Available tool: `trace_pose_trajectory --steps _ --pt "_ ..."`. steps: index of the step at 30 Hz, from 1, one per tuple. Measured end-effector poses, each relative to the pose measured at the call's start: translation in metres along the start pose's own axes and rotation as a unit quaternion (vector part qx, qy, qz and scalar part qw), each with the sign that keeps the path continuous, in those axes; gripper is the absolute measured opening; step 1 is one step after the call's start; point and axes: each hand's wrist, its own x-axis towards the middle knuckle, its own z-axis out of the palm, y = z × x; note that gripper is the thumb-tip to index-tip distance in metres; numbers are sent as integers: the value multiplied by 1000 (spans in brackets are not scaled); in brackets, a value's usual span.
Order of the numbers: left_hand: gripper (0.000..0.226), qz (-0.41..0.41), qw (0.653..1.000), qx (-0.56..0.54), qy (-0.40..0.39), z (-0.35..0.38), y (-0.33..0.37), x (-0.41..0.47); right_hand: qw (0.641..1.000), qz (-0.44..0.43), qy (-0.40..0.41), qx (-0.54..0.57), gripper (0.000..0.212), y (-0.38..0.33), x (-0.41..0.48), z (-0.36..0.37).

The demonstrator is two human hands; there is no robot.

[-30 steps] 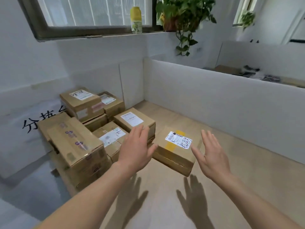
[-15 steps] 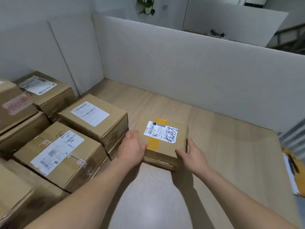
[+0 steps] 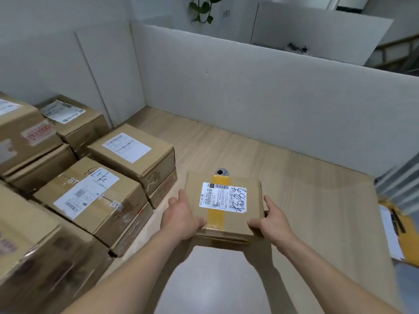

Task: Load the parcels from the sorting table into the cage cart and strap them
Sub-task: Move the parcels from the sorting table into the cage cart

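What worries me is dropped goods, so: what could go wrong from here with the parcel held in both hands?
1. The left hand and right hand grip the parcel only at its near corners, so its far end might dip and slip free.
2. The stacked boxes stand close on the left; a swing that way could knock them.
3. A clipboard lies at the right; turning that way could catch it.
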Motion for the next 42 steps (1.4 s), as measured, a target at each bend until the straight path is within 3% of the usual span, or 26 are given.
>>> trace_pose_trajectory --steps 4,8,12,16,19,24,26,28,31,33,38,42 --pt "98 -17 999 -19 21 20 -6 -66 998 -52 -27 -28 81 29 -45 -17" --pt "88 -15 998 -41 38 44 -17 -134 997 -60 -32 -34 75 65 -96 -33" --pt "71 -31 992 -104 69 57 -32 -180 990 -25 -56 126 38 89 -138 -42" --pt "56 -70 976 -195 68 65 -52 -207 981 -39 -39 187 50 104 -161 -41" --pt "62 -108 955 -272 47 64 -61 -221 982 -37 -51 180 58 112 -169 -36" --pt "69 -153 919 -363 18 66 -73 -238 983 -55 -78 155 22 105 -181 -28" --pt "70 -166 905 -391 5 68 -77 -246 983 -61 -112 133 33 99 -190 -20" --pt "74 -166 897 -410 -8 72 -80 -252 985 -90 -132 66 68 94 -196 -10" --pt "70 -162 885 -437 -8 75 -84 -262 982 -157 -86 -64 106 88 -197 2" --pt "63 -153 880 -450 -1 74 -86 -269 974 -185 -70 -106 106 80 -200 7" --pt "63 -140 879 -456 2 71 -90 -278 975 -190 -73 -88 67 74 -193 11" --pt "75 -143 885 -442 20 74 -93 -281 973 -204 -54 -93 79 70 -196 20"
